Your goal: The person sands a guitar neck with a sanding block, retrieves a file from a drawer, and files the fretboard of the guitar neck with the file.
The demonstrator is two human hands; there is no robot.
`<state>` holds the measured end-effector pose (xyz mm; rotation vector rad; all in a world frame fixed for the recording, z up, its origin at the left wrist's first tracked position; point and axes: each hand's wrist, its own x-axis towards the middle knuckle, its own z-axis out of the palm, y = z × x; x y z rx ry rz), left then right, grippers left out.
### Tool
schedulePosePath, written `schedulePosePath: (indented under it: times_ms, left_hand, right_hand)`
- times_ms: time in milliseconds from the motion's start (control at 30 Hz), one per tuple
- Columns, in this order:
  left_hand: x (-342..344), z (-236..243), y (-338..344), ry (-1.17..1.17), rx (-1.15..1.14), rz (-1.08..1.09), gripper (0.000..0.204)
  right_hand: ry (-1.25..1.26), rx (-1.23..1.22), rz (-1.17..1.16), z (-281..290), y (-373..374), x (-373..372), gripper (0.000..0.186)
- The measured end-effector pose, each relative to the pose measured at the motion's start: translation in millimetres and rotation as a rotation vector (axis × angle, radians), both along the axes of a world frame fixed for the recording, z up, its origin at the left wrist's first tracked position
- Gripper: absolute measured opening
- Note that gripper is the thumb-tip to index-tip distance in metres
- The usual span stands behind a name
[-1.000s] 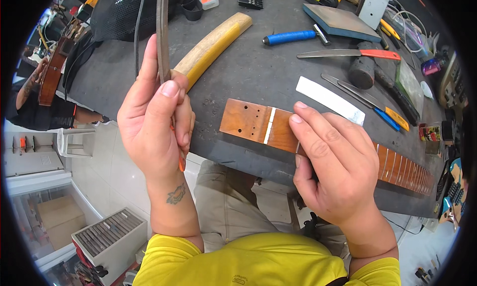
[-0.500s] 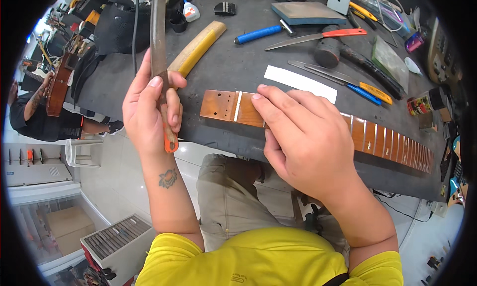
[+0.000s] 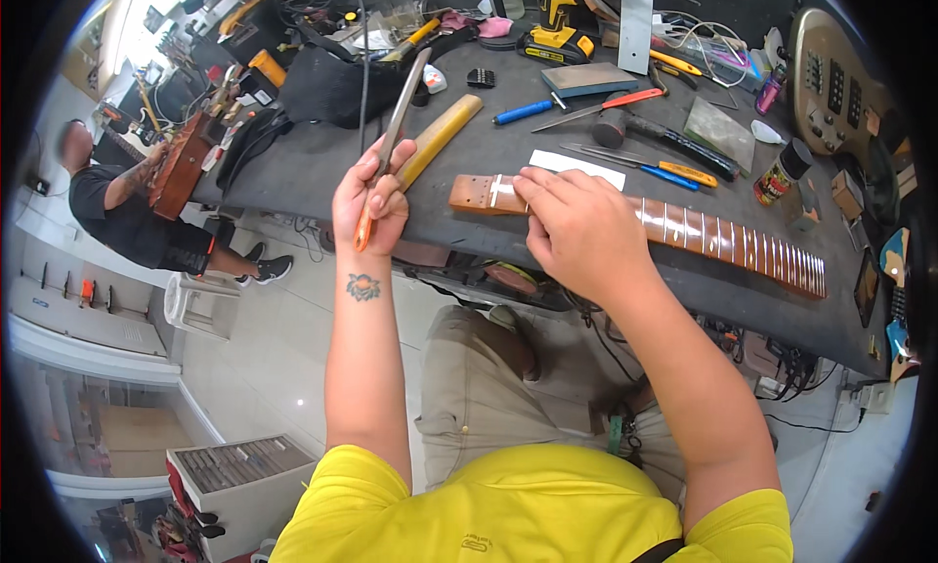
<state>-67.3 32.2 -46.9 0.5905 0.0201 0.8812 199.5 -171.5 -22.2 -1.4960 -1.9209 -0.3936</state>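
Guitar neck (image 3: 723,238) lies lengthwise along the front of the dark workbench (image 3: 318,172), its headstock end to the left and its fretted length running off to the right; my right hand (image 3: 581,216) is over it, close to the pale nut (image 3: 496,191), back of the hand up, fingers straight and close together across the face, thumb tucked down at the side nearest me; whether those fingers squeeze the wood or merely rest there, I cannot tell; that forearm slants in from the right, elbow bent.

My left hand (image 3: 371,206) is just off the headstock end of the neck, palm turned toward me and fingers curled round the orange handle of a flat grey tool (image 3: 404,104); the thumb runs up along it, and the blade points away from me with a slight lean to the right, well apart from the neck; this forearm comes almost straight up.

Beyond the neck's headstock end is a curved yellowish block (image 3: 440,138), its near end hidden by my left hand; just beyond the neck's middle lies a white strip (image 3: 586,171), partly behind my right hand; farther beyond it rests a black mallet (image 3: 684,143).
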Motion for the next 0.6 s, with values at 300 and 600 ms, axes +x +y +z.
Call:
schedulePosePath:
  times_ms: [300, 600]
  left_hand:
    - [14.1, 5.6, -74.4, -0.421, -0.053, -0.317, 0.062]
    - [7.4, 63.8, -172.6, -0.064, 0.211, -0.068, 0.069]
  right_hand:
    - [0.002, 0.028, -0.027, -5.5, 1.2, 0.8, 0.038]
    - [0.052, 0.230, 0.056, 5.5, -5.0, 4.1, 0.045]
